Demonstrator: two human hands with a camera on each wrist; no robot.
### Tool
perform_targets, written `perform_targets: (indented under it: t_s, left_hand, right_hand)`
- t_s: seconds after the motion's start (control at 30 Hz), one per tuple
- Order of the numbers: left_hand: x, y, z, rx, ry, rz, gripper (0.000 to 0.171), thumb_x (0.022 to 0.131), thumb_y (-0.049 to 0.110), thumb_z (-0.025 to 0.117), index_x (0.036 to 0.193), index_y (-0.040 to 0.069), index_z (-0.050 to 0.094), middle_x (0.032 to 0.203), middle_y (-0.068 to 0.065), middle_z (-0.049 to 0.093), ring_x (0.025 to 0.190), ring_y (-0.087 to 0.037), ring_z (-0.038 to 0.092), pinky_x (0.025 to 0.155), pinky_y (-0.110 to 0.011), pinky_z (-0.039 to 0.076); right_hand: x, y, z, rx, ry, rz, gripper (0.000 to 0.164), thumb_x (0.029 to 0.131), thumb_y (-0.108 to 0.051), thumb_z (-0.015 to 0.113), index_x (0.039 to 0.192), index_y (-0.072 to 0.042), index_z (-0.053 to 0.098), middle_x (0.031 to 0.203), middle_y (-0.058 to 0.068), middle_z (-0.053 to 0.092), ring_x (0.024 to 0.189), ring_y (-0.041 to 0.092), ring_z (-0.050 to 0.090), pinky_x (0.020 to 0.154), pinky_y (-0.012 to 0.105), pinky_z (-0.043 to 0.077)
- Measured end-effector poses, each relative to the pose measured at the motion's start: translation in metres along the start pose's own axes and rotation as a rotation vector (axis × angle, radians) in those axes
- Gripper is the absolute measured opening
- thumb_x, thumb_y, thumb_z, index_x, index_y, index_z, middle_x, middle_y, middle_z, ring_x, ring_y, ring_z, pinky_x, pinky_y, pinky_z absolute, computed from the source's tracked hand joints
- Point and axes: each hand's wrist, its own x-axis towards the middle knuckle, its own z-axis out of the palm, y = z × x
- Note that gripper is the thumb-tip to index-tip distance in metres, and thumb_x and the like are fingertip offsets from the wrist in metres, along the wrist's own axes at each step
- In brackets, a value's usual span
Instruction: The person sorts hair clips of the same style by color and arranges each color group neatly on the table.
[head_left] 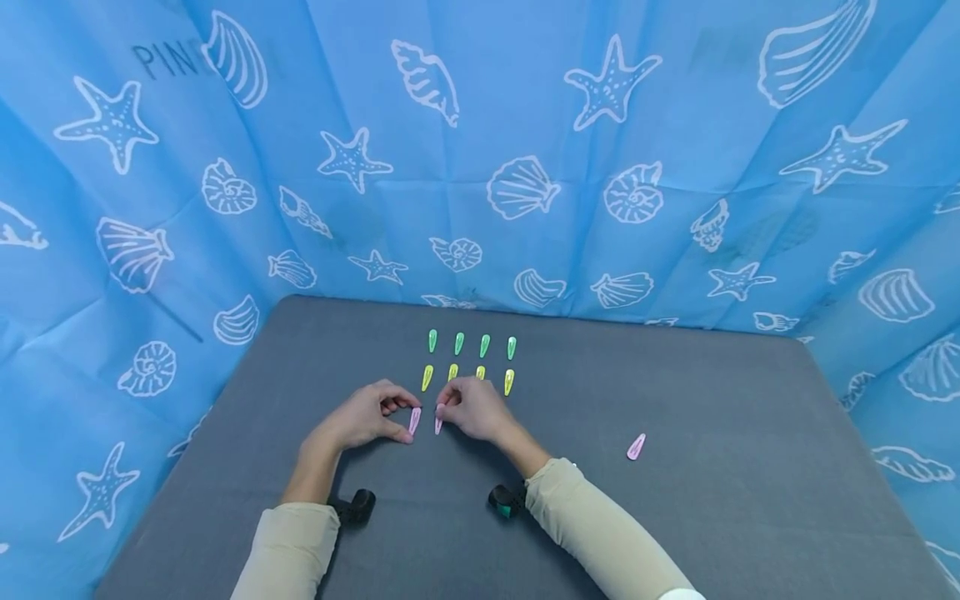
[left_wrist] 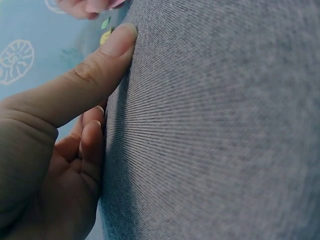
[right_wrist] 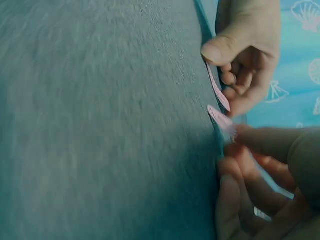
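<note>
Thumb and forefinger of my left hand (head_left: 366,415) pinch the two ends of a pink snap hair clip (head_left: 415,420), low against the grey table. Just to its right, my right hand (head_left: 476,408) pinches the upper end of a second pink hair clip (head_left: 438,425). In the right wrist view this second clip (right_wrist: 219,117) tilts with its tip at the cloth, close to the left hand's clip (right_wrist: 217,87). The left wrist view shows the left thumb (left_wrist: 117,42) down at the cloth, hiding its clip.
Beyond the hands lie a row of yellow hair clips (head_left: 509,382) and, farther back, a row of green ones (head_left: 512,347). Another pink clip (head_left: 636,447) lies alone to the right on the grey table (head_left: 750,500). A blue shell-patterned curtain (head_left: 480,208) surrounds the table's far sides.
</note>
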Motion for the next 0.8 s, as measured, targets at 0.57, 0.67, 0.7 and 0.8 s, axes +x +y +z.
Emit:
perform_targets:
  t_s: [0.57, 0.67, 0.7, 0.8]
  left_hand:
    - [0.0, 0.001, -0.001, 0.009, -0.009, 0.006, 0.04, 0.074, 0.029, 0.092, 0.11, 0.03, 0.076, 0.105, -0.001, 0.057, 0.095, -0.019, 0.049, 0.081, -0.034, 0.041]
    - [-0.001, 0.001, 0.0, 0.014, -0.009, 0.006, 0.04, 0.074, 0.029, 0.092, 0.111, 0.031, 0.076, 0.106, -0.001, 0.058, 0.096, -0.019, 0.05, 0.082, -0.034, 0.041]
    - [-0.001, 0.001, 0.0, 0.019, -0.009, 0.007, 0.041, 0.074, 0.029, 0.092, 0.111, 0.031, 0.076, 0.107, 0.0, 0.058, 0.096, -0.019, 0.05, 0.082, -0.034, 0.041]
    - [0.0, 0.0, 0.001, 0.029, -0.005, 0.01, 0.041, 0.074, 0.028, 0.092, 0.111, 0.031, 0.076, 0.107, 0.0, 0.058, 0.096, -0.018, 0.05, 0.082, -0.034, 0.042]
  right_hand:
    - [-0.019, -0.016, 0.0, -0.274, 0.062, -0.054, 0.026, 0.098, -0.027, 0.069, 0.12, -0.012, 0.069, 0.102, 0.004, 0.064, 0.086, 0.016, 0.059, 0.072, 0.034, 0.05]
    - [-0.032, -0.021, -0.008, -0.377, 0.071, -0.125, 0.045, 0.097, -0.036, 0.07, 0.133, -0.012, 0.062, 0.122, 0.011, 0.06, 0.106, 0.026, 0.059, 0.085, 0.042, 0.053]
    - [-0.036, -0.021, -0.011, -0.405, 0.074, -0.143, 0.051, 0.096, -0.039, 0.071, 0.137, -0.012, 0.059, 0.128, 0.013, 0.058, 0.113, 0.029, 0.058, 0.09, 0.045, 0.053]
    - [-0.047, -0.02, -0.019, -0.484, 0.085, -0.167, 0.068, 0.094, -0.049, 0.071, 0.148, -0.014, 0.05, 0.146, 0.017, 0.048, 0.134, 0.037, 0.049, 0.103, 0.054, 0.048]
